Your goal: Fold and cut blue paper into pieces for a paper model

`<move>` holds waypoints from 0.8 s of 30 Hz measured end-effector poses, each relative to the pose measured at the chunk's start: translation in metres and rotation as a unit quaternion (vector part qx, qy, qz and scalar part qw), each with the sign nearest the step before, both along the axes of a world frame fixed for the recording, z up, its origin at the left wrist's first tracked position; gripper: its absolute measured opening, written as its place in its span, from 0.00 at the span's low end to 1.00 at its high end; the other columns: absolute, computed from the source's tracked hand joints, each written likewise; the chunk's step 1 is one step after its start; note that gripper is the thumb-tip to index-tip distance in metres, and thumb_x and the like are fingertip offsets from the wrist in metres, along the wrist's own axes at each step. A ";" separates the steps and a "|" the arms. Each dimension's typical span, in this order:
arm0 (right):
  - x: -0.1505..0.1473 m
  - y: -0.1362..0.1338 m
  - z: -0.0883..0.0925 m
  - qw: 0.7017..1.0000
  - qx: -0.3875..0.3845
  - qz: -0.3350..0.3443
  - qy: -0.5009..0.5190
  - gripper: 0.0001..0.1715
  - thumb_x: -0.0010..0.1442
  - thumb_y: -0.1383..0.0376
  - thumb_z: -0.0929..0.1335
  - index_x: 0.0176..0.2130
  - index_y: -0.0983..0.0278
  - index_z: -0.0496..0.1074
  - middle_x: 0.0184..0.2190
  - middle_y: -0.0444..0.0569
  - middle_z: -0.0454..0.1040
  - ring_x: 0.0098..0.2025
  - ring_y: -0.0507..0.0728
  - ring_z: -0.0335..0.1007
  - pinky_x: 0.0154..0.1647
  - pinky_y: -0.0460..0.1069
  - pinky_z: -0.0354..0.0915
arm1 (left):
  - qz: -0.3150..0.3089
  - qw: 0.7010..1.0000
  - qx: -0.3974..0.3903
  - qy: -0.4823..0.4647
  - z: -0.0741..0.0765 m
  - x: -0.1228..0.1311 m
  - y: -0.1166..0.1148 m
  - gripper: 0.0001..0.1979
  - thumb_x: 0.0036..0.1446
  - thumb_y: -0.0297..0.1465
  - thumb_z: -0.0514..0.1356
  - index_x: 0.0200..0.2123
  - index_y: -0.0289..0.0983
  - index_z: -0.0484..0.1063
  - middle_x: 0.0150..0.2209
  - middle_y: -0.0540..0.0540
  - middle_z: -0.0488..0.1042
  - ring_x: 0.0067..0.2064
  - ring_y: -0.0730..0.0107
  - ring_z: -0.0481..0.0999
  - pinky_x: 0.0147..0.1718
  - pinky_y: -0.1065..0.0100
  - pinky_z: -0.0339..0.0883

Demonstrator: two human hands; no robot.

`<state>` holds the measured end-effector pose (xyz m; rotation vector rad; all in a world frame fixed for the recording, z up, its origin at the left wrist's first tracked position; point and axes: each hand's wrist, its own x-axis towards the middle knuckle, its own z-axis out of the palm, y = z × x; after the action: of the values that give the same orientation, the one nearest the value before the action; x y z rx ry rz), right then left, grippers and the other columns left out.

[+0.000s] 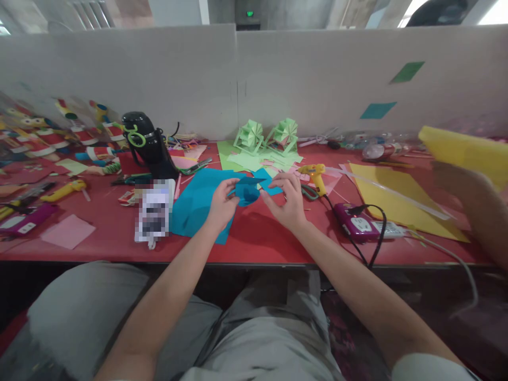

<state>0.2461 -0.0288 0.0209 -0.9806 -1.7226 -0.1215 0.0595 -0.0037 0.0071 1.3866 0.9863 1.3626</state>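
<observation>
Red tabletop, viewed from the seated person's place, with grey clothing below its front edge. Near this edge, at right, lies a purple power box with a black cord plugged in; a pixelated white object lies at left. Above the tabletop, at centre, the left hand pinches a curled piece of blue paper between thumb and fingers. The right hand is at the piece's right side, fingers loosely bent; whether it grips the paper cannot be told. A larger blue sheet lies left of the left hand. Just right of the right hand rests a yellow glue gun; farther right lie a yellow sheet and a co-worker's blurred hand. Farther back stand a black flask at left and two light-green folded-paper models at centre. Behind rises a pale partition bearing a green patch.
</observation>
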 end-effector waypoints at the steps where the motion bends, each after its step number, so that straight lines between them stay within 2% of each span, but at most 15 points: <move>1: 0.000 -0.001 0.001 1.000 -0.004 0.015 0.009 0.07 0.61 0.59 0.68 0.36 0.60 0.70 0.37 0.52 0.72 0.45 0.61 0.68 0.50 0.60 0.64 | 0.003 1.000 0.007 0.001 0.000 0.000 0.000 0.24 0.45 0.21 0.58 0.48 0.40 0.70 0.54 0.44 0.72 0.58 0.61 0.69 0.54 0.59 0.63; 4: 0.001 -0.001 0.000 0.996 -0.062 0.064 0.002 0.08 0.63 0.58 0.66 0.36 0.61 0.69 0.34 0.51 0.73 0.41 0.59 0.69 0.43 0.56 0.67 | -0.014 0.999 0.030 0.006 0.001 0.000 0.000 0.23 0.47 0.21 0.58 0.48 0.39 0.72 0.54 0.43 0.73 0.58 0.60 0.70 0.55 0.59 0.63; 7: 0.001 0.004 -0.003 0.991 -0.113 0.069 0.010 0.11 0.63 0.56 0.67 0.36 0.61 0.71 0.36 0.52 0.73 0.40 0.59 0.69 0.42 0.55 0.69 | -0.067 0.997 0.027 0.000 0.005 0.002 -0.003 0.23 0.48 0.22 0.59 0.49 0.38 0.73 0.52 0.42 0.75 0.55 0.59 0.73 0.54 0.59 0.65; 10: 0.003 0.008 -0.008 0.990 -0.117 0.049 0.055 0.13 0.60 0.54 0.69 0.35 0.61 0.73 0.39 0.53 0.71 0.44 0.60 0.70 0.45 0.58 0.70 | -0.096 0.995 0.025 -0.001 0.006 0.004 -0.004 0.23 0.48 0.22 0.59 0.49 0.37 0.73 0.50 0.42 0.77 0.54 0.59 0.74 0.54 0.58 0.66; 13: 0.003 0.010 -0.010 0.976 -0.171 0.087 0.103 0.15 0.57 0.52 0.71 0.35 0.61 0.75 0.45 0.54 0.71 0.49 0.61 0.71 0.45 0.57 0.72 | -0.093 0.996 0.016 -0.008 0.006 0.004 -0.004 0.23 0.48 0.23 0.60 0.50 0.37 0.73 0.49 0.43 0.77 0.53 0.59 0.75 0.54 0.58 0.66; 17: 0.001 0.010 -0.013 0.949 -0.244 0.141 0.138 0.16 0.55 0.52 0.72 0.35 0.61 0.73 0.37 0.51 0.75 0.42 0.59 0.74 0.42 0.54 0.73 | -0.105 0.994 0.004 -0.010 0.004 0.004 -0.005 0.23 0.48 0.24 0.61 0.50 0.37 0.74 0.49 0.43 0.77 0.53 0.58 0.74 0.54 0.58 0.67; 21: 0.000 0.012 -0.015 0.948 -0.246 0.147 0.136 0.12 0.55 0.56 0.71 0.33 0.62 0.73 0.32 0.48 0.76 0.36 0.57 0.74 0.40 0.53 0.73 | -0.112 0.993 -0.022 -0.002 0.005 0.005 -0.007 0.19 0.49 0.28 0.64 0.47 0.37 0.75 0.47 0.43 0.78 0.52 0.58 0.75 0.50 0.59 0.69; 24: 0.002 0.014 -0.017 0.954 -0.233 0.132 0.133 0.10 0.55 0.58 0.70 0.31 0.62 0.73 0.31 0.48 0.76 0.35 0.56 0.73 0.38 0.52 0.72 | -0.076 0.995 -0.056 0.012 0.004 0.006 -0.007 0.17 0.50 0.31 0.65 0.45 0.37 0.76 0.43 0.43 0.79 0.47 0.59 0.77 0.44 0.60 0.72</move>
<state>0.2481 -0.0152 0.0040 -1.0350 -1.6412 0.5912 0.0655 -0.0112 0.0113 1.3673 0.9383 1.1642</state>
